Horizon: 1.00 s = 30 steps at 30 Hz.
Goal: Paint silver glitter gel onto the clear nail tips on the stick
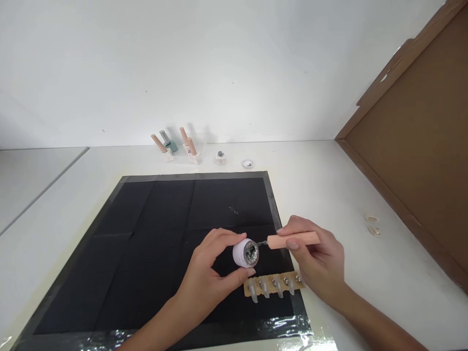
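Observation:
My left hand [208, 273] grips a small white jar [244, 253], tilted so its open mouth, with dark glittery contents, faces right. My right hand [316, 261] pinches a peach-handled brush [292, 239] whose thin tip pokes into the jar's mouth. Just below both hands, a tan strip [274, 285] carrying several clear false nail tips lies on the black mat [153, 234].
At the back of the white table stand peach-handled brushes in white holders [164, 146] [190, 145], a small pot [220, 156] and a white lid [247, 163]. Two small pale rings [373, 224] lie at the right, near a tilted brown board [420, 156].

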Each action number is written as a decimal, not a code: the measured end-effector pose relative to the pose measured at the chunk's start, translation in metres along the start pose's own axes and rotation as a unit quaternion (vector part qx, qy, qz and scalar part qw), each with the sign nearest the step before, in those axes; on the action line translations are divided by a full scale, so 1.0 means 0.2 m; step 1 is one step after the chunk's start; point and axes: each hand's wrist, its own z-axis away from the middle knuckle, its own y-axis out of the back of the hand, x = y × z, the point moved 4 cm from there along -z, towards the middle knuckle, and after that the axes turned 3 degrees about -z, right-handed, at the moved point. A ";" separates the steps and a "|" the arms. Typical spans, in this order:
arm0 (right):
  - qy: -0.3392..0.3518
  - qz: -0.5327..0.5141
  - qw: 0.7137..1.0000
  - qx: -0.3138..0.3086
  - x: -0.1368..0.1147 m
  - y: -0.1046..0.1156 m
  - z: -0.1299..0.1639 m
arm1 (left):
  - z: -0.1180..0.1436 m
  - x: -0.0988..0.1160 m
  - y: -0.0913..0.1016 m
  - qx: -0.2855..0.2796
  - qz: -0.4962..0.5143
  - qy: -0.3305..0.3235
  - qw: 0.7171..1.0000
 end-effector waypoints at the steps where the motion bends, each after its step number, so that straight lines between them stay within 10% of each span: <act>1: -0.004 -0.008 1.000 0.013 0.00 0.01 0.00 | 0.00 0.00 0.00 -0.003 0.012 0.015 1.000; 30: 0.005 -0.064 0.995 -0.080 -0.01 -0.04 0.00 | -0.02 -0.04 0.00 -0.048 0.151 0.149 0.976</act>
